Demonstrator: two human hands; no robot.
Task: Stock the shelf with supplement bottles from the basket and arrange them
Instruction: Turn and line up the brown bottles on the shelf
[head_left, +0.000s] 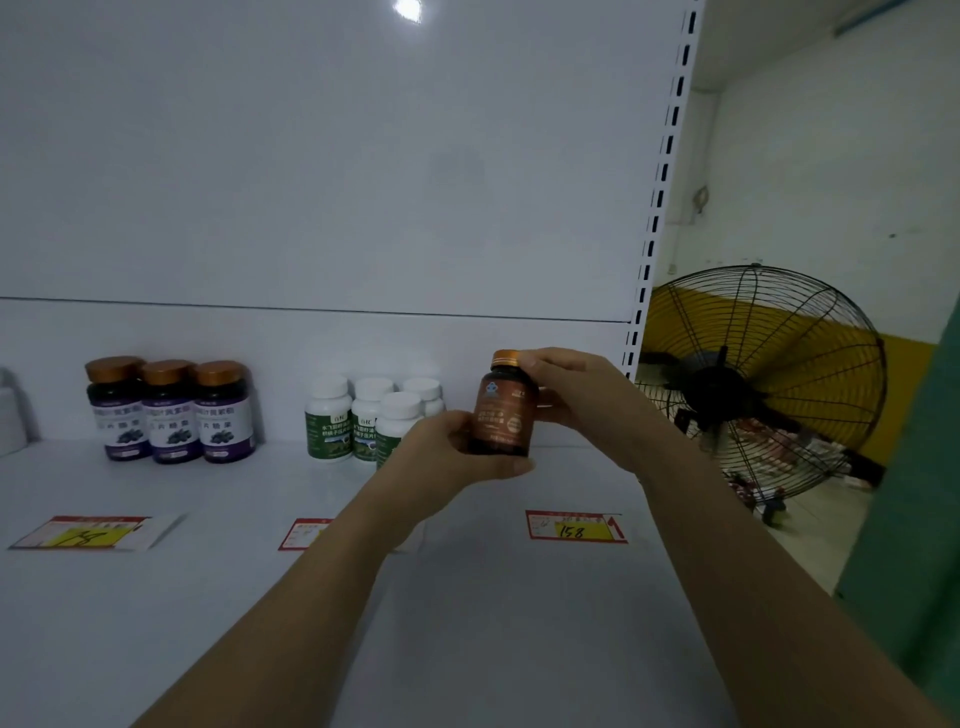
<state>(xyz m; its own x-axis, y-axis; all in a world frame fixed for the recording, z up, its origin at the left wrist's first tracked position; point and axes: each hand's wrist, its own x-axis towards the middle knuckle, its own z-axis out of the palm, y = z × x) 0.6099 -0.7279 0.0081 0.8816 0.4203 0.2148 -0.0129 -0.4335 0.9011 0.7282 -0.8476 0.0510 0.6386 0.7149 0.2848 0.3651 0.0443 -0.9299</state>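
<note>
Both my hands hold a dark brown bottle (503, 408) with an orange label and copper cap, upright above the right part of the white shelf (156, 597). My left hand (447, 452) grips its lower left side and base. My right hand (576, 392) wraps its upper right side near the cap. Three purple-label bottles (171, 413) with copper caps stand in a row at the back left. Several white bottles (363, 415) with green labels cluster at the back middle, partly hidden by my left hand. The basket is out of view.
Price tags lie flat on the shelf: one at the left (88, 532), one in the middle (304, 532) partly under my arm, one marked 158 at the right (574, 526). The slotted shelf upright (657, 218) bounds the right side. A large black fan (758, 384) stands beyond it.
</note>
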